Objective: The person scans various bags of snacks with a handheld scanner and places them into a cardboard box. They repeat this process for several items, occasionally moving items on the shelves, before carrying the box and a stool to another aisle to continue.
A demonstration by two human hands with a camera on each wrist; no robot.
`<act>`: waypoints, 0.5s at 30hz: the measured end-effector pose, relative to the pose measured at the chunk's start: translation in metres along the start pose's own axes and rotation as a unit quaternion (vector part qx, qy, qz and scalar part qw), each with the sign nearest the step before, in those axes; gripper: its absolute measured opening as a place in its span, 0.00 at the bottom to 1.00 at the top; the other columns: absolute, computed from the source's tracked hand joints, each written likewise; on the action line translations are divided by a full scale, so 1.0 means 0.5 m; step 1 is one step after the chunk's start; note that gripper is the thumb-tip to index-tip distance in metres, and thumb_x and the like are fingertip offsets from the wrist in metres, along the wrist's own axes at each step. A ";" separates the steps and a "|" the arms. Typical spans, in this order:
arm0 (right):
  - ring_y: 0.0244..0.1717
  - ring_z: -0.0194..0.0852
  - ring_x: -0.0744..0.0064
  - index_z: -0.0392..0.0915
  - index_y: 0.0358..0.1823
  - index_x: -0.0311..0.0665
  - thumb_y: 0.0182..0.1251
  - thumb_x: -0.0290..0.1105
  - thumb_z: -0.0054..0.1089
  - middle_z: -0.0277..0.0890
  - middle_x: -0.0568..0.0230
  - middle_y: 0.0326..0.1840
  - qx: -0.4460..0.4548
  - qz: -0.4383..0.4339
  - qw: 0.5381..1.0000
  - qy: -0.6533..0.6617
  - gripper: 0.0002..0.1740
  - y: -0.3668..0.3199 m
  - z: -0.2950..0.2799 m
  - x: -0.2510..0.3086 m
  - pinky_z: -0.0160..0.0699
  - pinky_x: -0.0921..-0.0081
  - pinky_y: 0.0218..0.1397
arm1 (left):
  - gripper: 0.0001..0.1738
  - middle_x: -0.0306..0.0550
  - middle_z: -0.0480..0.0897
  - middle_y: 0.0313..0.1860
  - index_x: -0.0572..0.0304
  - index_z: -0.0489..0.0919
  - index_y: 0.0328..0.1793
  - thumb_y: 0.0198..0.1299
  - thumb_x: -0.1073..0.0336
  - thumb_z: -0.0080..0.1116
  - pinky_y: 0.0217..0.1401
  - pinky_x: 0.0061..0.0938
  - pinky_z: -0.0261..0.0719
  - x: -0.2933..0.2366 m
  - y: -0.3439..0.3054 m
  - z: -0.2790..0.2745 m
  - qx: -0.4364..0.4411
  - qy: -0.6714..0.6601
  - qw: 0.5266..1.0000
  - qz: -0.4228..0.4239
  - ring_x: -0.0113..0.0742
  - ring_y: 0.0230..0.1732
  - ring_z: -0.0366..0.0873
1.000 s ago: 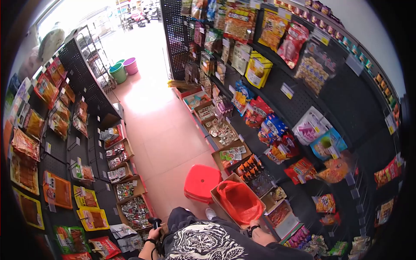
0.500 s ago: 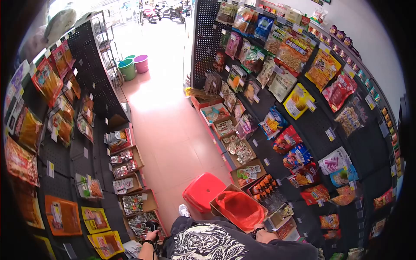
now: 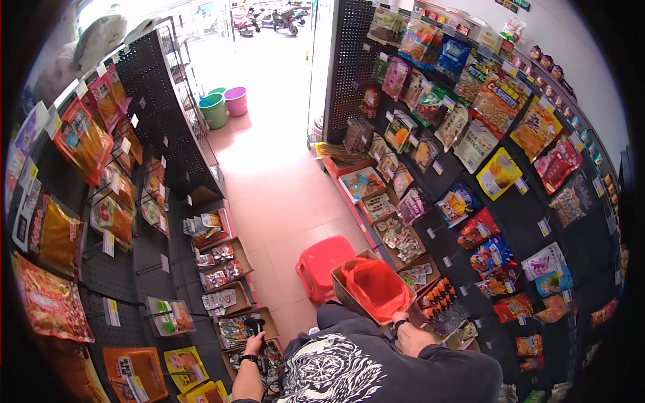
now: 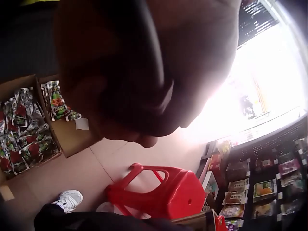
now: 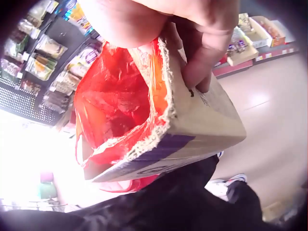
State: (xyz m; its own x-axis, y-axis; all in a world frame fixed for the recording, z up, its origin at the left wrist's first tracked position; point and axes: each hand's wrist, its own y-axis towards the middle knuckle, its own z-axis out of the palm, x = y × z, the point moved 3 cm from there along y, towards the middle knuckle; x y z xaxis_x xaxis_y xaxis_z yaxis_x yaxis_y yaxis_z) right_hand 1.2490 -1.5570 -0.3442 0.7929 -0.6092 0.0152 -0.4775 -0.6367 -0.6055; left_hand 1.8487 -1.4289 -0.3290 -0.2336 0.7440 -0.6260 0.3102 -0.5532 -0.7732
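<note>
A cardboard box (image 3: 342, 293) lined with a red plastic bag (image 3: 381, 285) stands open-topped in front of the person. The right hand (image 3: 403, 327) holds its near right edge; in the right wrist view the thumb and fingers (image 5: 203, 67) pinch the torn rim of the box (image 5: 207, 118), the bag (image 5: 113, 91) hanging inside. At the left side, the left hand (image 3: 252, 345) grips a black object (image 3: 254, 325) above the lower boxes of packets. The left wrist view shows that hand (image 4: 192, 53) dark and close, curled round a black curved part (image 4: 144, 43).
A red stool (image 3: 327, 263) touches the box's left side. Shelves of hanging snack bags (image 3: 498, 172) line the right, with more packets (image 3: 59, 235) on the left. Low boxes of small packets (image 3: 401, 240) edge the pink floor (image 3: 269, 201). Buckets (image 3: 213, 111) stand near the bright doorway.
The head view has shifted, so the buckets and shelves lie further right in it. The left hand with the black object shows higher in the picture. The right hand still holds the box edge.
</note>
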 end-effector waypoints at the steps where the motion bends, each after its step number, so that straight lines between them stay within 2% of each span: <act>1: 0.44 0.82 0.67 0.84 0.40 0.47 0.42 0.47 0.73 0.83 0.64 0.41 0.016 -0.060 0.993 -0.104 0.22 0.041 -0.007 0.059 0.83 0.66 0.43 | 0.16 0.43 0.79 0.23 0.63 0.79 0.29 0.59 0.55 0.62 0.26 0.29 0.73 0.040 0.065 -0.012 -0.014 0.031 0.999 0.005 0.35 0.20 0.77; 2: 0.44 0.82 0.68 0.85 0.39 0.47 0.41 0.47 0.74 0.83 0.65 0.41 0.027 -0.131 0.962 -0.240 0.22 0.082 -0.008 0.118 0.83 0.66 0.43 | 0.16 0.43 0.79 0.23 0.63 0.79 0.29 0.59 0.55 0.62 0.26 0.29 0.73 0.026 0.066 -0.013 -0.014 0.031 0.999 0.001 0.35 0.20 0.77; 3: 0.44 0.83 0.68 0.85 0.39 0.47 0.40 0.47 0.75 0.84 0.65 0.41 0.027 -0.184 0.921 -0.342 0.23 0.117 -0.007 0.178 0.83 0.66 0.43 | 0.19 0.44 0.79 0.25 0.66 0.79 0.34 0.57 0.54 0.62 0.27 0.28 0.72 0.002 0.058 -0.009 0.009 0.013 1.000 -0.008 0.35 0.23 0.77; 4: 0.44 0.83 0.69 0.86 0.39 0.48 0.40 0.48 0.76 0.84 0.66 0.41 0.027 -0.196 0.909 -0.368 0.23 0.146 -0.010 0.231 0.84 0.67 0.43 | 0.23 0.45 0.80 0.27 0.70 0.79 0.39 0.56 0.52 0.63 0.28 0.27 0.72 -0.018 0.057 -0.007 0.032 -0.005 0.999 -0.015 0.34 0.26 0.77; 5: 0.43 0.83 0.67 0.84 0.40 0.46 0.42 0.44 0.72 0.83 0.64 0.41 0.035 -0.143 0.965 -0.216 0.21 0.163 -0.020 0.277 0.83 0.66 0.42 | 0.21 0.44 0.79 0.25 0.68 0.79 0.38 0.56 0.53 0.62 0.26 0.27 0.71 -0.016 0.089 -0.014 0.016 0.021 1.000 -0.002 0.33 0.23 0.76; 6: 0.42 0.82 0.65 0.83 0.41 0.44 0.45 0.41 0.69 0.82 0.62 0.41 0.027 -0.094 0.994 -0.054 0.19 0.178 -0.030 0.324 0.82 0.66 0.42 | 0.21 0.44 0.79 0.25 0.68 0.79 0.38 0.56 0.53 0.62 0.26 0.27 0.71 -0.052 0.089 -0.010 0.014 0.022 1.000 -0.004 0.33 0.23 0.76; 7: 0.40 0.81 0.62 0.80 0.43 0.40 0.50 0.34 0.61 0.81 0.57 0.40 0.020 0.023 0.964 0.265 0.17 0.196 -0.033 0.367 0.80 0.65 0.41 | 0.20 0.44 0.79 0.25 0.67 0.79 0.38 0.57 0.52 0.62 0.25 0.28 0.71 -0.082 0.086 -0.002 0.005 0.021 0.999 -0.027 0.33 0.22 0.76; 8: 0.39 0.81 0.59 0.77 0.45 0.37 0.55 0.27 0.54 0.79 0.53 0.40 0.009 0.139 0.822 0.551 0.15 0.213 -0.023 0.395 0.79 0.64 0.40 | 0.20 0.43 0.79 0.24 0.65 0.79 0.37 0.57 0.52 0.62 0.23 0.28 0.71 -0.114 0.081 0.004 -0.003 0.020 0.998 -0.053 0.34 0.21 0.76; 9: 0.41 0.80 0.60 0.75 0.50 0.37 0.53 0.23 0.51 0.78 0.54 0.45 -0.002 0.145 0.769 0.623 0.20 0.236 -0.013 0.435 0.79 0.63 0.42 | 0.20 0.44 0.79 0.22 0.64 0.79 0.35 0.57 0.51 0.61 0.22 0.30 0.71 -0.137 0.095 0.006 0.012 0.013 0.998 -0.054 0.35 0.20 0.76; 10: 0.41 0.80 0.60 0.75 0.50 0.37 0.53 0.23 0.51 0.78 0.54 0.45 -0.001 0.148 0.769 0.622 0.20 0.256 -0.011 0.451 0.79 0.63 0.42 | 0.20 0.44 0.79 0.22 0.64 0.79 0.35 0.57 0.51 0.61 0.22 0.30 0.71 -0.164 0.112 0.011 0.011 0.014 0.998 -0.057 0.35 0.20 0.76; 12: 0.42 0.80 0.54 0.75 0.47 0.39 0.56 0.22 0.51 0.77 0.56 0.48 -0.024 0.091 0.790 0.606 0.16 0.190 -0.114 0.535 0.84 0.55 0.42 | 0.19 0.46 0.79 0.21 0.63 0.79 0.33 0.57 0.51 0.61 0.21 0.30 0.72 -0.182 0.179 0.005 0.010 0.000 0.995 -0.095 0.37 0.19 0.77; 13: 0.42 0.80 0.50 0.73 0.50 0.38 0.55 0.19 0.47 0.77 0.54 0.48 0.034 0.077 0.714 0.695 0.19 0.197 -0.120 0.570 0.85 0.51 0.41 | 0.19 0.47 0.79 0.20 0.64 0.79 0.34 0.57 0.52 0.61 0.21 0.31 0.72 -0.206 0.199 0.004 0.008 -0.018 0.994 -0.108 0.38 0.19 0.77; 14: 0.45 0.79 0.59 0.75 0.52 0.42 0.54 0.23 0.49 0.77 0.58 0.49 0.035 0.075 0.717 0.692 0.22 0.226 -0.116 0.593 0.79 0.60 0.46 | 0.19 0.48 0.79 0.20 0.64 0.79 0.33 0.57 0.52 0.61 0.21 0.32 0.73 -0.209 0.241 -0.005 0.006 -0.040 0.993 -0.107 0.39 0.18 0.76; 15: 0.45 0.79 0.58 0.74 0.53 0.42 0.55 0.24 0.49 0.77 0.58 0.50 0.054 0.109 0.721 0.682 0.22 0.251 -0.112 0.613 0.80 0.60 0.47 | 0.19 0.48 0.79 0.20 0.66 0.79 0.32 0.56 0.53 0.62 0.21 0.32 0.73 -0.231 0.259 -0.012 -0.017 -0.045 0.992 -0.117 0.39 0.17 0.76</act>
State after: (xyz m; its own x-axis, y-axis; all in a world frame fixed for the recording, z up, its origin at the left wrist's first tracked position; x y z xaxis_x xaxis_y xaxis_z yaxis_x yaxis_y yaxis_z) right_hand 1.4109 -1.8502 -0.3711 -0.4430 -0.6339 0.6340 -0.4439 -0.4593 -0.7694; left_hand 1.9212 -1.5842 -0.3562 -0.3836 0.8131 -0.4379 0.2691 -0.3552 -0.8952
